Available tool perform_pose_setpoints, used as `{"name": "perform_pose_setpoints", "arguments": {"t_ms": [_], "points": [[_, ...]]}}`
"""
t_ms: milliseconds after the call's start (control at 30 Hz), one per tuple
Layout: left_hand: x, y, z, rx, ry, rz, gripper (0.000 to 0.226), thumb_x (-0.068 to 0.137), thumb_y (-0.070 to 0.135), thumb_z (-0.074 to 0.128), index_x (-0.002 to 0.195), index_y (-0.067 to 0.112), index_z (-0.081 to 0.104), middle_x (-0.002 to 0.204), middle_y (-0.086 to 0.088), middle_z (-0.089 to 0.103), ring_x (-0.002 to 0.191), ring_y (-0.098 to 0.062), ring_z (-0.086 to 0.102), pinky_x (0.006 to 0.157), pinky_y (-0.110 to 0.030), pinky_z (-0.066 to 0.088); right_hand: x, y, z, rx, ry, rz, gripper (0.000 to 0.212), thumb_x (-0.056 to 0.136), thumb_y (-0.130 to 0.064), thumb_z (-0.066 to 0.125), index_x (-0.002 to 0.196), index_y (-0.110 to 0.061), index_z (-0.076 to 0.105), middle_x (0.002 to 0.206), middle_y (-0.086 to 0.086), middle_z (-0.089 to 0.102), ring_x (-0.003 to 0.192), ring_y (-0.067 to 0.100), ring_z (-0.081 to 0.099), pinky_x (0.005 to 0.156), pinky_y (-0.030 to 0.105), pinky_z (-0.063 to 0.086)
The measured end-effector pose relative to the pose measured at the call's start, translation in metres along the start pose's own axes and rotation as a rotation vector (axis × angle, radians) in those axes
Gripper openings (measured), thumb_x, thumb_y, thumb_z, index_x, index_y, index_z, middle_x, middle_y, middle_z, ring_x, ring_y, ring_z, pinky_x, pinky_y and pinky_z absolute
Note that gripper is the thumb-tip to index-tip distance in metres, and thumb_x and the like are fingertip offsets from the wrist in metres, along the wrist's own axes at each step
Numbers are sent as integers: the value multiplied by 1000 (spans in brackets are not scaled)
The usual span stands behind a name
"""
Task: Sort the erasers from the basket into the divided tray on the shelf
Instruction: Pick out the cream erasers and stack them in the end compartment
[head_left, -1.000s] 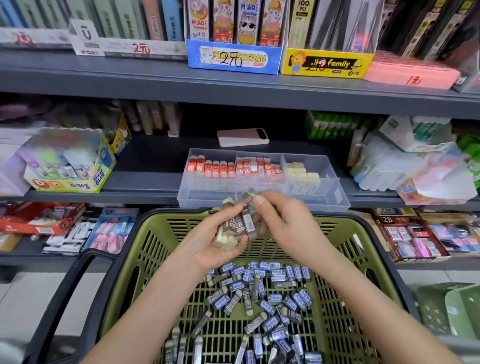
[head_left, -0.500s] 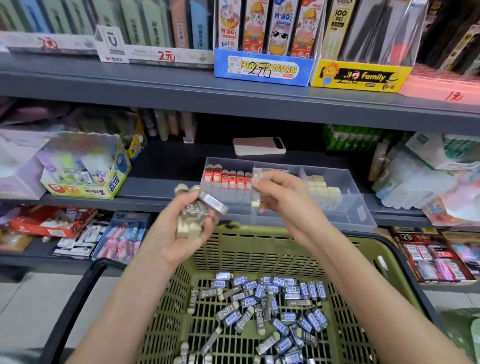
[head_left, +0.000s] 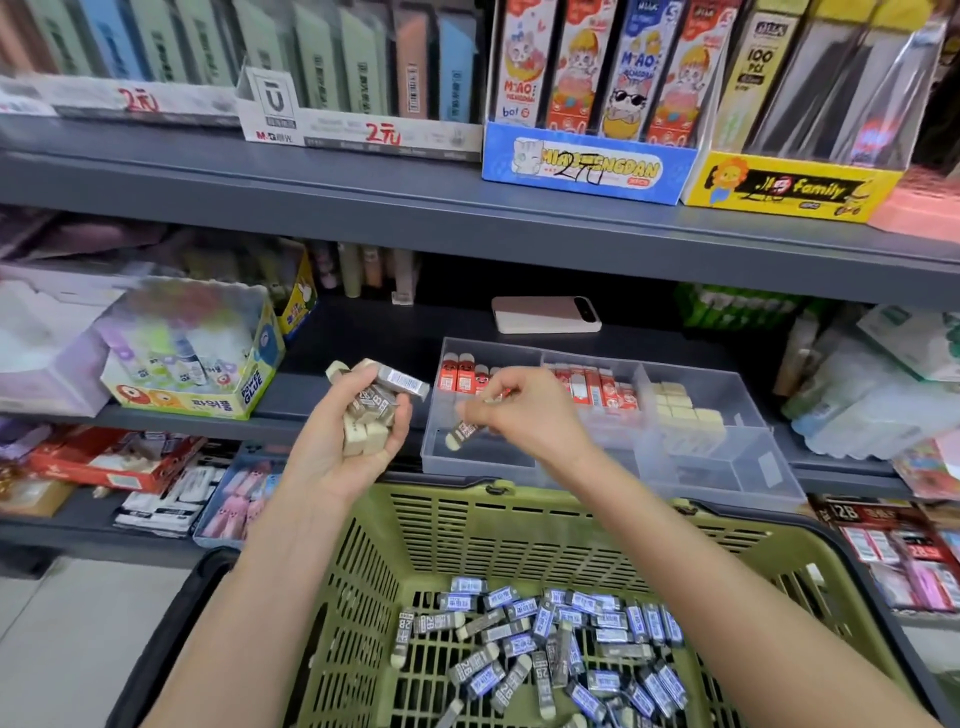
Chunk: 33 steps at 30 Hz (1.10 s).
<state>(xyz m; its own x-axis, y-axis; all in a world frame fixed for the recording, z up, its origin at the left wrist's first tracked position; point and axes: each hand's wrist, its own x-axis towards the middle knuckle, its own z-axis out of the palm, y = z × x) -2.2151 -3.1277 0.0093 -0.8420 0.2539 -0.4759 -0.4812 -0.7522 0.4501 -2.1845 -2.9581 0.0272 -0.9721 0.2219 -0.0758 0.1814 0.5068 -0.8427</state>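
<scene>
Erasers (head_left: 545, 639) in grey and blue 2B sleeves lie loose on the floor of the green basket (head_left: 467, 540), down between my forearms. My left grip (head_left: 353, 441) is palm up beside the tray, fingers curled round a handful of erasers (head_left: 371, 410) — cream ends and grey sleeves stick out at the top. My right grip (head_left: 530, 415) pinches a single eraser (head_left: 462, 431) between thumb and fingertips. It is tilted, cream end down, low in the left compartment of the divided tray (head_left: 727, 467); I cannot tell whether it touches the tray floor.

That clear tray sits on the dark shelf (head_left: 363, 338), its front wall just beyond the basket rim. Red-sleeved erasers (head_left: 460, 376) stand in a row at the back of the left compartment, more of them fill the middle one, and cream blocks (head_left: 680, 410) are in the right one. Behind the tray a pale flat slab (head_left: 545, 314) lies on the shelf — it looks like a phone. A glue box (head_left: 192, 364) stands well off to the left.
</scene>
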Motion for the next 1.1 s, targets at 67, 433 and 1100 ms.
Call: {"name": "perform_pose_setpoints", "arguments": {"t_ms": [67, 433, 1100], "points": [[1, 1, -3, -38, -24, -8, 27, 63, 16, 73, 86, 14, 59, 85, -6, 64, 67, -17, 64, 48, -21, 52, 2, 0, 3, 48, -26, 59, 13, 71, -14, 74, 62, -15, 65, 71, 3, 66, 63, 13, 60, 62, 36, 54], [1, 0, -6, -21, -30, 5, 23, 64, 14, 71, 84, 15, 60, 91, -6, 61, 70, -17, 61, 48, -21, 51, 11, -1, 15, -243, -38, 144, 13, 73, -9, 73, 70, 3, 71, 70, 14, 71, 68, 20, 69, 73, 33, 57], [-1, -2, -6, 41, -14, 28, 18, 61, 13, 72, 77, 14, 65, 79, -7, 65, 58, -19, 65, 47, -22, 51, 33, 1, 35, -178, -348, 414, 20, 77, -13, 76, 69, -10, 57, 56, -1, 56, 43, 6, 48, 36, 11, 36]]}}
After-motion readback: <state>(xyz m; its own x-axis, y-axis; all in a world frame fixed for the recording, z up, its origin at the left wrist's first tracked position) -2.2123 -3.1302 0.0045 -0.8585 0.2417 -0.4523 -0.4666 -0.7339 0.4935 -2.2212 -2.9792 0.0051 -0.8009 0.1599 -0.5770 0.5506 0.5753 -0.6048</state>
